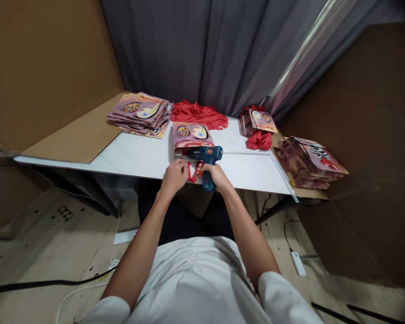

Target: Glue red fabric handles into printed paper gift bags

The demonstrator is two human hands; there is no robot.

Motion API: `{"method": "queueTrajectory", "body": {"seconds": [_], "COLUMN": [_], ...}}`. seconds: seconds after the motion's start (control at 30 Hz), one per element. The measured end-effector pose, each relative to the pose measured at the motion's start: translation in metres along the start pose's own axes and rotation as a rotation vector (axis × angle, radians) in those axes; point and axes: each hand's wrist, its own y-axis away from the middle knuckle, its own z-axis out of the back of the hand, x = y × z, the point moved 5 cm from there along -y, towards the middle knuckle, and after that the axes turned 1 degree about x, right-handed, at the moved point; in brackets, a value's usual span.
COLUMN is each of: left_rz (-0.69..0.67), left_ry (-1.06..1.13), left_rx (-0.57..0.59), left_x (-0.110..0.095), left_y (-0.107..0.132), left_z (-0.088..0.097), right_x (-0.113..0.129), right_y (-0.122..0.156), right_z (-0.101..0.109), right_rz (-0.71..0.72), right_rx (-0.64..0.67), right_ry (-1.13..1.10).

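The right hand is wrapped around a blue glue gun over the white tabletop.
The left hand is half curled by a red ribbon; I cannot tell if it holds it. The gun is beside a printed paper bag.

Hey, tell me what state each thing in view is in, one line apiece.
Glue gun: gripped in right hand, nozzle pointing left.
Left hand: fingers curled; grip unclear.
Middle printed piece: lying picture side up.
Left printed stack: piled unevenly.
Back-right printed stack: piled, picture up.
Right printed stack: piled unevenly.
Large red bundle: crumpled, heaped.
Small red bundle: crumpled.
Red material between hands: partly hidden.
Gray curtain: hanging in folds.
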Motion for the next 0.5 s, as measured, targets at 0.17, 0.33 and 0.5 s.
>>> {"method": "queueTrajectory", "body": {"seconds": [0.17, 0.33, 0.5], "left_rz": [0.000, -0.007, -0.013], "left_ry": [-0.003, -0.003, -0.002], "left_rx": [0.002, 0.009, 0.006], "left_x": [0.001, 0.001, 0.001], "left_y": [-0.001, -0.002, -0.003], "left_z": [0.001, 0.003, 0.003], "right_x": [0.012, 0.008, -0.004], "right_y": [-0.001, -0.007, -0.015], "right_z": [-0.001, 0.004, 0.007], "right_rz": [-0.049, -0.045, -0.067], "right_rx": [0.033, 0.058, 0.102], "right_ry": [0.128, 0.128, -0.064]}}
